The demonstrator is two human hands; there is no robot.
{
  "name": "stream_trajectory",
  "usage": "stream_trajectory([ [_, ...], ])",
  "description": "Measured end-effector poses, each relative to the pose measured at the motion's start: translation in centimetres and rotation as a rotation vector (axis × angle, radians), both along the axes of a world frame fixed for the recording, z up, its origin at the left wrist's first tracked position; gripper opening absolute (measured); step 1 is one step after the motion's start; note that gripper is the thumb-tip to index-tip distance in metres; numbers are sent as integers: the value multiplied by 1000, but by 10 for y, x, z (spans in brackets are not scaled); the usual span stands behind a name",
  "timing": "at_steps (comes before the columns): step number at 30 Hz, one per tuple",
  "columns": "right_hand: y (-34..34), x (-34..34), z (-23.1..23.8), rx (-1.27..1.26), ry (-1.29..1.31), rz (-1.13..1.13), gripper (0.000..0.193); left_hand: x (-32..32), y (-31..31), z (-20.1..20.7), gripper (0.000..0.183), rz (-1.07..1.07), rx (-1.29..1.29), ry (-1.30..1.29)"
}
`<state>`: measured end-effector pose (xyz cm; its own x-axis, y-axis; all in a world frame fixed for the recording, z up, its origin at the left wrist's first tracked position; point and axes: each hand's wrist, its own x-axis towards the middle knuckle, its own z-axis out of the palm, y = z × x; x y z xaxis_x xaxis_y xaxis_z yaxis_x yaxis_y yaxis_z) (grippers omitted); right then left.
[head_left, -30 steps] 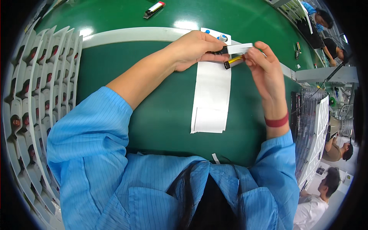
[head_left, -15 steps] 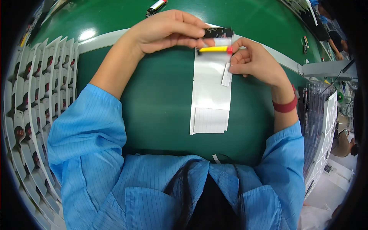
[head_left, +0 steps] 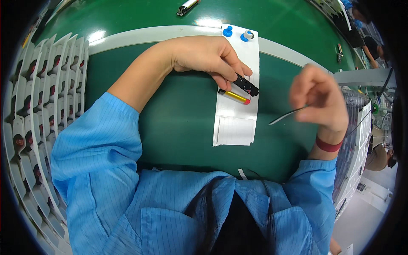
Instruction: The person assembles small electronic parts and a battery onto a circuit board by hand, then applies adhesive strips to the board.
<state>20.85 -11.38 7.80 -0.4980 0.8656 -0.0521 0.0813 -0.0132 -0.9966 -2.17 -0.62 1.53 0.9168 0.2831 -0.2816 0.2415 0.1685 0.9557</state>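
Observation:
My left hand (head_left: pixel 208 57) bends over the white sheet, its thumb and fingers closed on a narrow black circuit board (head_left: pixel 248 86). Just beside the board, on its near side, is a small yellow cylinder (head_left: pixel 235 97) with a red end and a black end, probably a battery cell. The left fingers reach its black end; whether it is joined to the board I cannot tell. Off to the right, my right hand (head_left: pixel 318 100) is smeared by motion. A thin, curved pale strip (head_left: pixel 284 117) sticks out from its pinched thumb and fingers.
The long white sheet (head_left: pixel 235 117) lies on the green mat (head_left: pixel 178 127). Blue pegs (head_left: pixel 228 31) stand at its far end. Ribbed white trays (head_left: pixel 42 106) with small parts rise at the left, clear trays (head_left: pixel 355 102) at the right. Another battery assembly (head_left: pixel 187 7) lies farther back.
My left hand has brought the board and yellow cylinder nearer to me, uncovering the blue pegs. My right hand has pulled away to the right and nearer, with the strip, now curved.

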Motion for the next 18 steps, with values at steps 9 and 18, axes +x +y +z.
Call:
stream_trajectory([
  [9,43,-14,-54,-167,590,-485,24,21,2,-9,27,516,-257,-290],
  [18,56,-16,-87,-25,321,-620,29,24,11,-23,30,505,-243,-281],
])
